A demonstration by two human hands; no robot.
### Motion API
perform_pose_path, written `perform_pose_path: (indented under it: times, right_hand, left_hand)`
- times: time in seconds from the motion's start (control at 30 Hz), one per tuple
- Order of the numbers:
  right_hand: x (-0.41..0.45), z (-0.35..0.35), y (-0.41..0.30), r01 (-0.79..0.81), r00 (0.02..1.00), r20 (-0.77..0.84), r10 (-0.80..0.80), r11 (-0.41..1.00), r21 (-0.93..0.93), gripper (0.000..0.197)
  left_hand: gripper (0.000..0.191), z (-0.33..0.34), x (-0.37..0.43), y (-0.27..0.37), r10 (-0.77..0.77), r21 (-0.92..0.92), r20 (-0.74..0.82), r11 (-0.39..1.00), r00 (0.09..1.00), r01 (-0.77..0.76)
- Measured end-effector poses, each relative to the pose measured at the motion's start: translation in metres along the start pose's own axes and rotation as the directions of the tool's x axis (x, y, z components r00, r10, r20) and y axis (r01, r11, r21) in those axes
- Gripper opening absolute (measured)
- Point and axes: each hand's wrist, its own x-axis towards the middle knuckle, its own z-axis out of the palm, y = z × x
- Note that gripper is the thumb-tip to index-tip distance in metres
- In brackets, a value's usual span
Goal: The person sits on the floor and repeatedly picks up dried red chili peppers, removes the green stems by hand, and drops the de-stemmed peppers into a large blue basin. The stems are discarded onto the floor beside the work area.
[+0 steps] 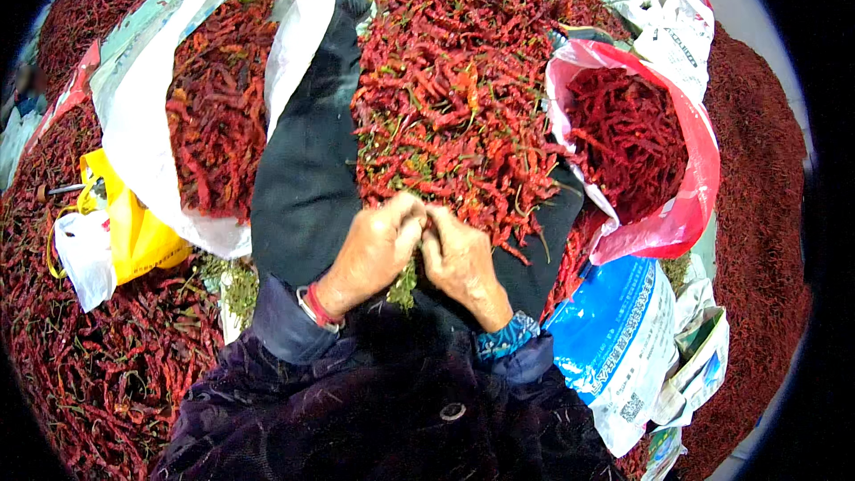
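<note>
My left hand (377, 237) and my right hand (461, 260) meet over my lap, thumbs and fingertips pinched together. A small dark red bit, apparently a dried chili pepper (425, 222), shows between them; the fingers hide most of it. Just beyond lies a heap of red chili peppers (461, 127), many with green stems, spread between my legs. Below the fingers, a clump of green stem scraps (402, 287) rests on my dark clothing.
A white woven sack (143, 127) holding chilies stands at left, and a red-and-white bag (698, 147) of darker chilies at right. A yellow bag (143, 234) sits at far left. Blue-and-white packaging (608, 327) lies by my right arm. More chilies (755, 227) cover the floor.
</note>
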Motion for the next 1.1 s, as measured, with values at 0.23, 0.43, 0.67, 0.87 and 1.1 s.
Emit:
perform_pose_path:
  times: [0.23,0.43,0.67,0.87,1.1]
  right_hand:
    - [-0.006,-0.003,0.003,-0.178,0.983,0.048,0.178,0.984,0.006,0.019]
    - [0.006,0.017,-0.013,0.076,0.974,0.226,-0.004,0.948,-0.308,0.016]
    - [-0.009,0.029,0.001,0.178,0.935,0.354,-0.02,0.889,-0.422,0.014]
    - [-0.011,0.018,0.007,-0.012,0.998,0.06,0.011,1.0,0.012,0.009]
    - [-0.003,-0.013,0.006,-0.484,0.807,0.535,0.251,-0.237,0.842,0.021]
  left_hand:
    - [0.008,-0.051,-0.014,-0.028,-0.272,-0.086,-0.126,0.961,0.954,0.262]
    - [0.012,-0.042,-0.023,-0.033,-0.441,-0.479,0.026,0.782,0.897,0.399]
    - [0.012,-0.043,-0.025,-0.041,-0.491,-0.649,0.097,0.628,0.866,0.43]
    - [0.011,-0.052,-0.022,-0.028,-0.48,-0.636,0.046,0.662,0.876,0.396]
    - [0.016,-0.024,-0.018,-0.002,-0.438,-0.443,0.114,0.781,0.892,0.44]
